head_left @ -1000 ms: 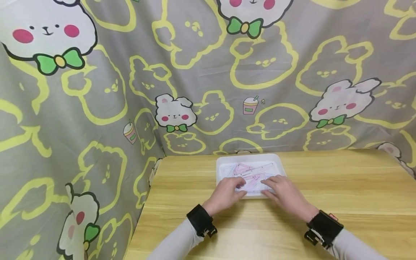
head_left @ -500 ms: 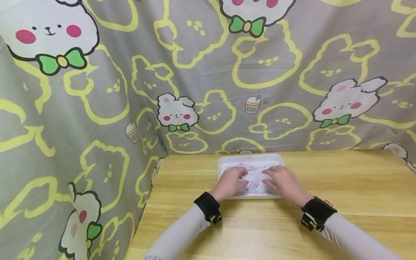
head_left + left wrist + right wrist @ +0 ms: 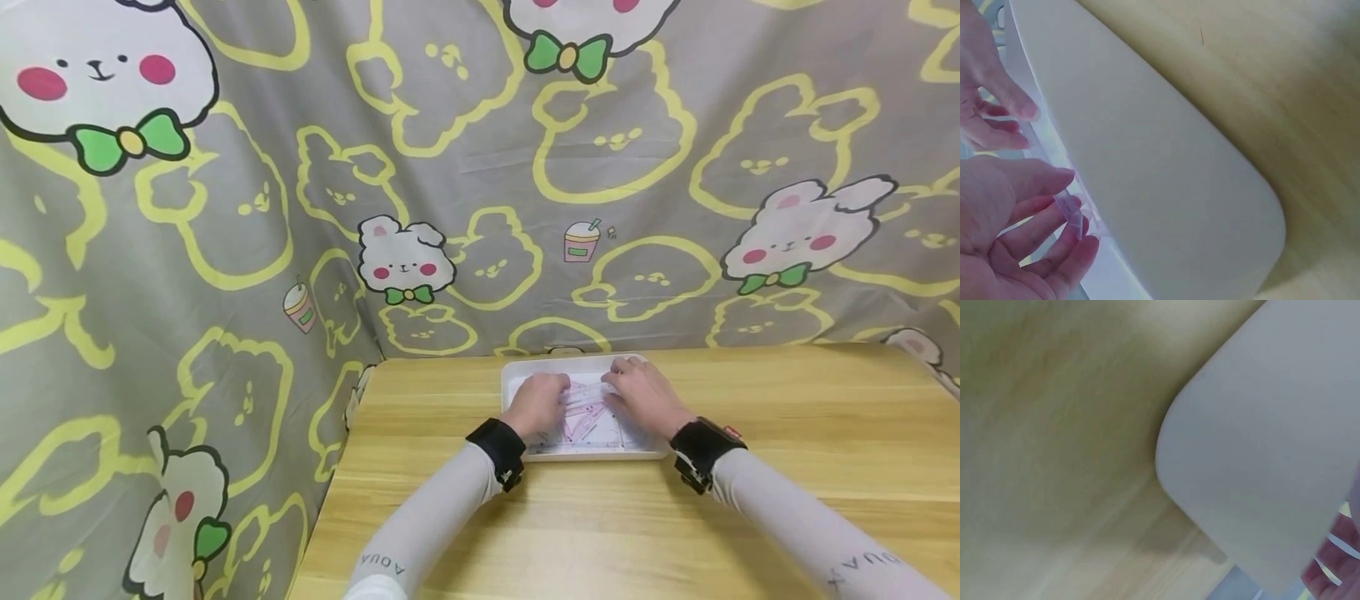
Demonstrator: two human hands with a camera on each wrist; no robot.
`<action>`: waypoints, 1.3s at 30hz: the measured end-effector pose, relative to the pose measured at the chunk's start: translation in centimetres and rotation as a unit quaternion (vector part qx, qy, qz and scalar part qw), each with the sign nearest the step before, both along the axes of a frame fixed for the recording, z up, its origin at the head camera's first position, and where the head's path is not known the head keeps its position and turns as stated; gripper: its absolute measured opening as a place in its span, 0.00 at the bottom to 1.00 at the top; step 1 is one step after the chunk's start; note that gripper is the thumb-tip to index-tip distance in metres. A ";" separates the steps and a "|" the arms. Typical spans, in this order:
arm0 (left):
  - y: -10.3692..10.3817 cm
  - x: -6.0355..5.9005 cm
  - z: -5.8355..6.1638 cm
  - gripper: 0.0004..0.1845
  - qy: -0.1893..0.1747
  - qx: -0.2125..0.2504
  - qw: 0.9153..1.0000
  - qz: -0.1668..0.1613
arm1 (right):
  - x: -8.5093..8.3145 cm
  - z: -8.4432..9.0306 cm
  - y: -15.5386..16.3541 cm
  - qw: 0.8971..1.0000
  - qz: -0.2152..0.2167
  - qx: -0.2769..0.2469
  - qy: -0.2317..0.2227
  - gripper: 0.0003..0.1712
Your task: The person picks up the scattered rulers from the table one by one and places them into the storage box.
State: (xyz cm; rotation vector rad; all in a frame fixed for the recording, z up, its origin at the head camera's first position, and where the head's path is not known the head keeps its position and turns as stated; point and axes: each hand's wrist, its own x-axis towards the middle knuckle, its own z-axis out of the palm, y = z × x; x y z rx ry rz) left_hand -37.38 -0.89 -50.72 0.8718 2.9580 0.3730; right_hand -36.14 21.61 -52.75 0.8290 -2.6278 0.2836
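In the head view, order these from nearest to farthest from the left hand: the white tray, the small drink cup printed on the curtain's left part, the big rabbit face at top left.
From the left hand:
1. White tray, directly under the hand.
2. Small drink cup print, on the curtain, left of the table.
3. Big rabbit face, in the top left corner.

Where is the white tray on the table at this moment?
In the head view the white tray lies on the wooden table, near its far edge by the curtain, with the left hand and the right hand over its contents.
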 end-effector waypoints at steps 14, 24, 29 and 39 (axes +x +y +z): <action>0.3 -1.2 -1.3 0.12 0.077 0.038 0.993 0.076 | -1.7 -1.0 -1.2 0.996 -0.063 0.054 0.014 0.09; 0.3 -1.2 -2.9 0.10 0.086 0.078 0.988 0.102 | -2.3 -1.7 -1.5 0.994 -0.082 0.066 0.016 0.08; 0.4 -1.0 -3.6 0.18 0.047 0.113 0.987 0.103 | -2.5 -1.9 -1.6 0.994 -0.085 0.067 0.011 0.08; 0.2 -0.1 -4.7 0.29 -0.011 0.118 0.991 0.059 | -2.3 -2.3 -1.4 0.997 -0.074 0.030 0.022 0.08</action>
